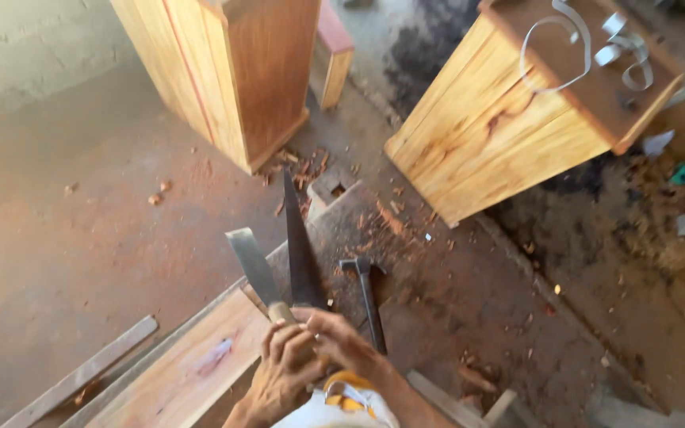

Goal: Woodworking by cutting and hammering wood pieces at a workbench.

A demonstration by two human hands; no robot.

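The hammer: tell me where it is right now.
In the head view, the hammer lies on the dark slab at lower centre, just right of the saw blade and beside the right hand.

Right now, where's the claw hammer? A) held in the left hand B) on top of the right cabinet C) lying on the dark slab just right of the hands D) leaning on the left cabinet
C: the claw hammer lies on the dark slab, untouched, just right of the hands, which grip a chisel and a handsaw.
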